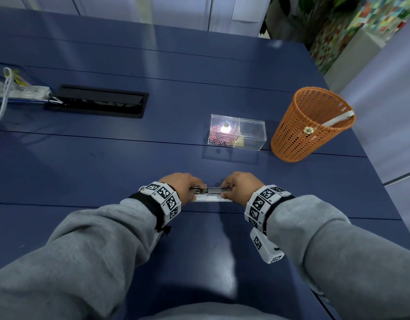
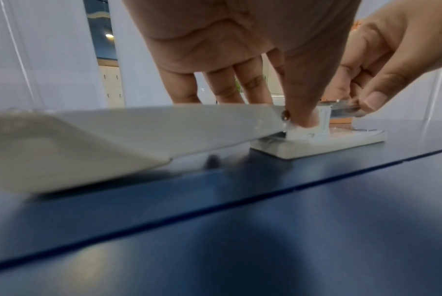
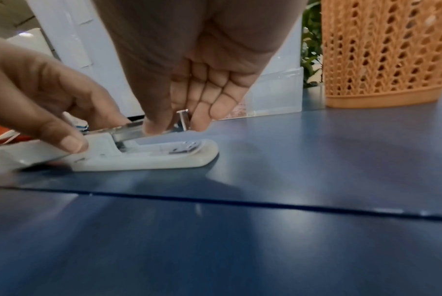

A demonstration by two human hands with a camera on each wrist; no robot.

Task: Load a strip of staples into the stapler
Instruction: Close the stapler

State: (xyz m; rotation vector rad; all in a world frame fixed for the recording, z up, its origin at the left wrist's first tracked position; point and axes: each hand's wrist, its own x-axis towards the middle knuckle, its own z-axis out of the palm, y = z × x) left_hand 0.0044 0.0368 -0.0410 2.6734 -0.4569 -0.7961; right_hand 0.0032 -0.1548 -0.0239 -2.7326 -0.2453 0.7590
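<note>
Your white stapler lies on the blue table, nearer you than the clear paperclip box, its lid swung back flat to your left. Your left hand pinches the hinge end, thumb down on the base. Your right hand pinches the metal staple channel at its front end. The orange mesh basket stands right of the box.

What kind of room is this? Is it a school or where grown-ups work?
Probably an office. The big blue desk has a cable hatch set into it, a clear box of pink paper clips sits beside an orange mesh pen holder, and both hands work on a stapler.
</note>
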